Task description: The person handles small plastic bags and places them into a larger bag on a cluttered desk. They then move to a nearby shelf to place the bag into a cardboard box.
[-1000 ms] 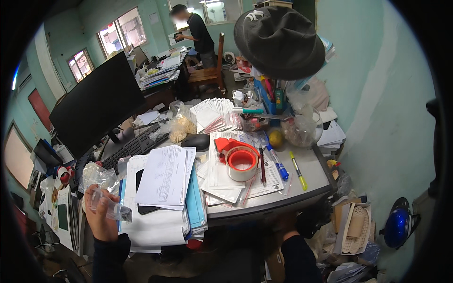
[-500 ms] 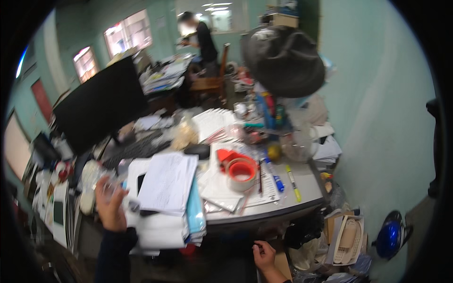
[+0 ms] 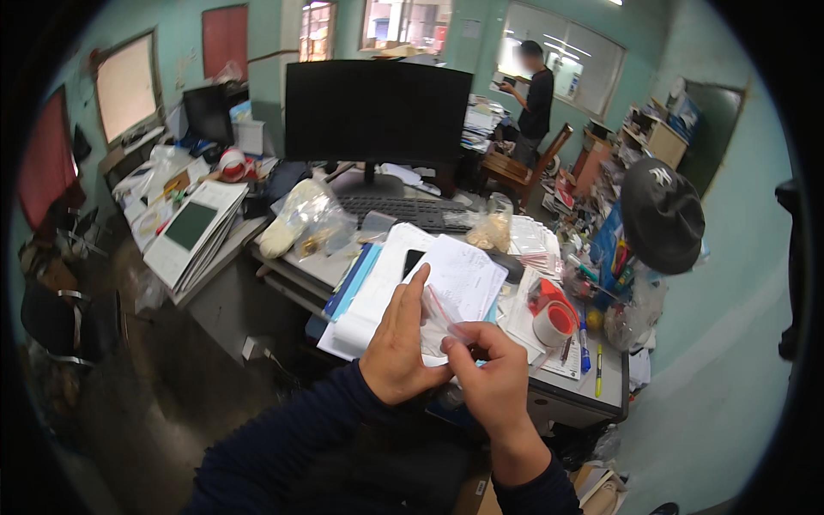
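A small clear plastic zip bag (image 3: pixel 440 311) with a red strip along its mouth is between my hands, over the front of the desk. My left hand (image 3: pixel 399 348) holds the bag from the left, its fingers pointing up along the side and its thumb below. Thumb and fingers of my right hand (image 3: pixel 493 369) pinch the bag's right edge near the red strip. I cannot make out anything inside the bag. Right behind the hands lies a stack of white papers (image 3: pixel 468 273) with handwriting, partly over a dark phone (image 3: pixel 413 260).
A tape roll (image 3: pixel 554 324), a blue marker (image 3: pixel 584 348) and a yellow highlighter (image 3: pixel 599 371) lie on the desk's right. Farther back are a keyboard (image 3: pixel 403 213) and monitor (image 3: pixel 378 112). A dark hat (image 3: pixel 661 219) hangs at right. Another person (image 3: pixel 538 99) stands beyond a wooden chair (image 3: pixel 519 167).
My view has swung left. My left hand has come from the left of the papers to the front of them, and my right hand has risen from below the desk edge onto the bag.
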Demonstrator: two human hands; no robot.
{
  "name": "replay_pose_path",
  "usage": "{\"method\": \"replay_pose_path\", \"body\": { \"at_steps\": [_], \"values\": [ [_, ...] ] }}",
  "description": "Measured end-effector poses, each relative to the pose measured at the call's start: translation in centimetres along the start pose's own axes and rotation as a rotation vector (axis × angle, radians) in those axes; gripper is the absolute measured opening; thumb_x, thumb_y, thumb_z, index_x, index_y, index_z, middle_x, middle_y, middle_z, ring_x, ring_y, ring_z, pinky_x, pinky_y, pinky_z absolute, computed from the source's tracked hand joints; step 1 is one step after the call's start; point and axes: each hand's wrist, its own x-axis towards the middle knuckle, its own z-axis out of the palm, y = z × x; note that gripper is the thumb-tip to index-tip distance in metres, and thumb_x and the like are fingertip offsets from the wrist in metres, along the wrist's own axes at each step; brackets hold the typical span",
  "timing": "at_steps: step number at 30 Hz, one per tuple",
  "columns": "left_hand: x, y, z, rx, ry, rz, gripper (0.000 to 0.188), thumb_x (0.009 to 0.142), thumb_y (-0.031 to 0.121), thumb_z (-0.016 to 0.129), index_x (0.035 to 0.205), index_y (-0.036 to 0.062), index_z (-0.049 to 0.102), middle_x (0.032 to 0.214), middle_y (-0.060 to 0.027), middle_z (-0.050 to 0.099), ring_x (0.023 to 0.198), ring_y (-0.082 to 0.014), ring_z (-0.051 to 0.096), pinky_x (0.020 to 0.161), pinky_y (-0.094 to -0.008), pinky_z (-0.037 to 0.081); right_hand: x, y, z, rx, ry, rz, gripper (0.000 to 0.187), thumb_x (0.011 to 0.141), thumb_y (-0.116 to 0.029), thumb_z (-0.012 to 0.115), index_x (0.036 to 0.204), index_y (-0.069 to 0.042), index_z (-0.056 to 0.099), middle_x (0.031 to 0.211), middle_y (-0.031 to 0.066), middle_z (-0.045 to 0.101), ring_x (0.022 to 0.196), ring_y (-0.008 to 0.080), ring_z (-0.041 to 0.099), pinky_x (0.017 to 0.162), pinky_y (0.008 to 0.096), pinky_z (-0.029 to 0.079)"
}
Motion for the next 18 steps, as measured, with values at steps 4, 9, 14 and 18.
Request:
{"method": "replay_pose_path", "body": {
  "at_steps": [4, 9, 14, 18],
  "values": [
    [-2.2, -1.9, -4.8, -0.717, -0.066, -0.308, 0.061, 0.086, 0.010, 0.075, 0.137, -0.0059, 0.047, 0.111, -0.0122, 0.064, 0.097, -0.0182, 0.063, 0.087, -0.0309, 0.052, 0.1, -0.8, 1.2, 0.163, -0.196, 0.019, 0.016, 0.087, -0.010, 0.071, 0.097, 0.003, 0.070, 0.076, -0.0001, 0.066, 0.066, 0.0036, 0.055, 0.060, 0.0194, 0.043],
    [-5.8, -3.0, -8.5, -0.932, 0.051, -0.527, 0.018, 0.095, 0.012, 0.067, 0.103, -0.0047, 0.069, 0.089, -0.0086, 0.072, 0.084, -0.0135, 0.068, 0.079, -0.0281, 0.055, -1.4, -2.6, 5.0, 0.067, -0.308, 0.045, 0.015, 0.089, -0.008, 0.071, 0.096, 0.004, 0.070, 0.078, 0.0010, 0.068, 0.069, 0.0044, 0.057, 0.062, 0.0198, 0.046],
    [-9.7, -3.6, -10.4, -0.803, 0.005, -0.551, 0.015, 0.095, 0.009, 0.067, 0.102, -0.0043, 0.070, 0.094, -0.0080, 0.073, 0.089, -0.0111, 0.066, 0.081, -0.0257, 0.052, -3.4, -2.1, 8.5, 0.035, -0.335, 0.102, 0.015, 0.088, -0.010, 0.074, 0.093, 0.003, 0.071, 0.077, 0.0018, 0.069, 0.070, 0.0053, 0.060, 0.063, 0.0209, 0.048],
    [-11.7, -3.8, -11.7, -0.699, -0.034, -0.548, 0.014, 0.094, 0.008, 0.067, 0.101, -0.0039, 0.071, 0.095, -0.0083, 0.073, 0.090, -0.0112, 0.067, 0.082, -0.0257, 0.052, -4.1, -0.9, 10.5, -0.072, -0.371, -0.033, 0.012, 0.086, -0.009, 0.073, 0.090, 0.002, 0.071, 0.074, 0.0049, 0.069, 0.067, 0.0080, 0.062, 0.061, 0.0224, 0.048]
  ]
}}
